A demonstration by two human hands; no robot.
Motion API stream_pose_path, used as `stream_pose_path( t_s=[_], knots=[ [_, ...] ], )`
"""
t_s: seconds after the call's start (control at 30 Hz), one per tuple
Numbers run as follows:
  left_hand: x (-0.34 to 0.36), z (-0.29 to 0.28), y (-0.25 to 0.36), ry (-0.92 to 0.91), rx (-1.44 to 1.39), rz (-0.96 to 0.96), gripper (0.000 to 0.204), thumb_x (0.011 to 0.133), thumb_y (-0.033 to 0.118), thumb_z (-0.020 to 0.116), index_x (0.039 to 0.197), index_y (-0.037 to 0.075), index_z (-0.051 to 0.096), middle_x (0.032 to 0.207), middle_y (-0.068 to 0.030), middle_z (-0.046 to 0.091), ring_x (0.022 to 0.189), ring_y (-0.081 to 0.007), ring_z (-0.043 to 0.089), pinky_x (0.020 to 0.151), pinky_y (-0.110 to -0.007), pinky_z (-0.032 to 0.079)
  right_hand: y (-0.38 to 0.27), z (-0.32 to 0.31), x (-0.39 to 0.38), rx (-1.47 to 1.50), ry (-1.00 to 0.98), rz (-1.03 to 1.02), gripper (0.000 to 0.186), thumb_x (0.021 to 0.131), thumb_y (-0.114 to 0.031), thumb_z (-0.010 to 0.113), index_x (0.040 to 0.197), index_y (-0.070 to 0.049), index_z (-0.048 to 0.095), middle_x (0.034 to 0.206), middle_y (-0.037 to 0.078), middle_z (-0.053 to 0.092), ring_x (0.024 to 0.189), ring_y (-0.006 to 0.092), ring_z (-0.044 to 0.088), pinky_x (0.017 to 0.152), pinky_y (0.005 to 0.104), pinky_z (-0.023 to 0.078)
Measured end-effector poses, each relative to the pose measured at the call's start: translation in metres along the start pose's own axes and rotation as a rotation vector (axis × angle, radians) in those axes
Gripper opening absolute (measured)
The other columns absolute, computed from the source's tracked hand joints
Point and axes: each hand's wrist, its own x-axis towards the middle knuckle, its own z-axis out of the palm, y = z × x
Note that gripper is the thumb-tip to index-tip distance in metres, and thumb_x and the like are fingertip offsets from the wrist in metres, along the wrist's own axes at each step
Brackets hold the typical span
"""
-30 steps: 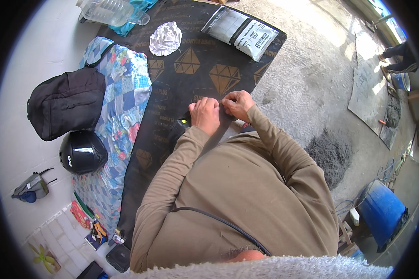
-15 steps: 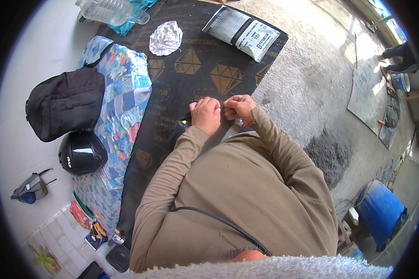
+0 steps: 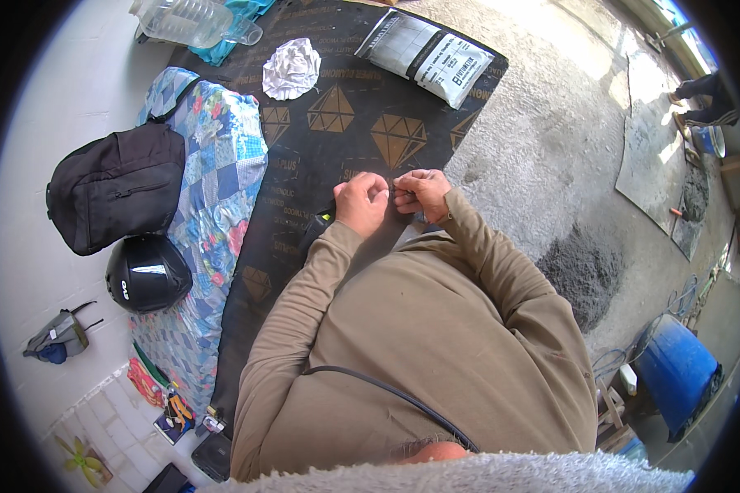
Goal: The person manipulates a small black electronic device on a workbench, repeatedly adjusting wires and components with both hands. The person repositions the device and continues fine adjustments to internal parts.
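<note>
My left hand (image 3: 362,200) and my right hand (image 3: 420,194) are close together over the dark printed board (image 3: 321,148), fingers curled in pinches facing each other. What is between the fingertips is too small to make out. Just left of my left wrist lies a partly hidden black item with yellow-green (image 3: 324,220). Beyond my hands, a crumpled white paper (image 3: 292,69) and a black-and-silver bag packet (image 3: 432,59) lie on the board.
A black backpack (image 3: 117,187) and helmet (image 3: 148,273) rest on patterned bedding (image 3: 230,164) at left, below a clear bottle (image 3: 191,20). At right are a dark powder pile (image 3: 575,271), blue container (image 3: 670,370) and another person's legs (image 3: 707,103).
My right hand's curled fingers have shifted slightly down and turned over the last second. My left fingertips have drawn a little tighter. The things around them stay put.
</note>
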Motion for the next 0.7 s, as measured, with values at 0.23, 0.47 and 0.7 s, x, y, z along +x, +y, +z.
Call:
stream_pose_path(
  t_s=[0.23,0.47,0.7],
  knots=[
    [0.0015,-0.0052,-0.0025,-0.025,0.012,0.015,0.006,0.087,0.014,0.075,0.091,0.013,0.071,0.091,-0.0006,0.073,0.081,-0.0237,0.068,0.094,-0.043,0.043,-0.0039,0.0088,-0.0095,0.029,0.027,-0.020,0.016,0.096,-0.014,0.077,0.097,0.001,0.072,0.087,0.009,0.071,0.074,0.0189,0.073,0.066,0.0376,0.067],
    [-0.0016,-0.0044,0.0026,-0.011,0.045,0.041,0.005,0.089,0.014,0.075,0.092,0.012,0.071,0.092,-0.0020,0.073,0.085,-0.0252,0.069,0.095,-0.044,0.042,-0.0059,0.0092,-0.0095,0.087,0.071,0.043,0.017,0.097,-0.014,0.078,0.097,0.002,0.071,0.087,0.009,0.071,0.072,0.0187,0.072,0.067,0.0395,0.068],
    [0.0007,-0.0044,0.0007,-0.040,0.091,0.045,0.006,0.090,0.013,0.074,0.095,0.012,0.071,0.092,-0.0029,0.073,0.090,-0.0273,0.069,0.097,-0.045,0.040,-0.0047,0.0085,-0.0089,0.101,0.031,0.049,0.017,0.098,-0.015,0.077,0.098,0.002,0.071,0.087,0.008,0.071,0.072,0.0180,0.072,0.070,0.0405,0.068]
  ],
)
